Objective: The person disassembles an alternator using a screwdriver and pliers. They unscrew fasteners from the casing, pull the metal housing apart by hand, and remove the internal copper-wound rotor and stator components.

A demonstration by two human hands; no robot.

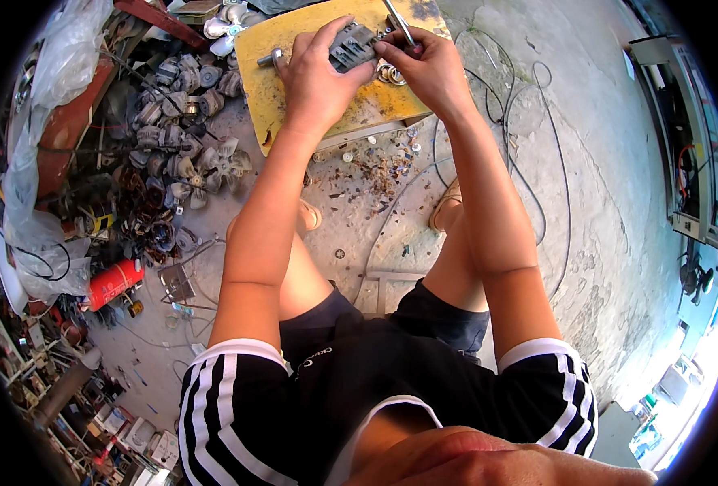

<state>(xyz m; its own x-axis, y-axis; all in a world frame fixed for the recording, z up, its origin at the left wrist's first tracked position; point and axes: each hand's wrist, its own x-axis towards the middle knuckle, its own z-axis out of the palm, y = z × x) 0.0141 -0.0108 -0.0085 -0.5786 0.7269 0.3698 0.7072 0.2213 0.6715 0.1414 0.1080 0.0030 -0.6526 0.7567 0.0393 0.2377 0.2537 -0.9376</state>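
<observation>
Left hand clamped on a small grey motor block, holding it on the yellow board at the far centre. Right hand just right of it, fingers pinched on a thin metal tool whose tip sits at the block's right edge. Hands close together, the block between them. Metal rings lie on the board under the right hand. Pile of fan motors and blades on the floor to the left; red cylinder nearer left; grey cable loops on the concrete to the right.
</observation>
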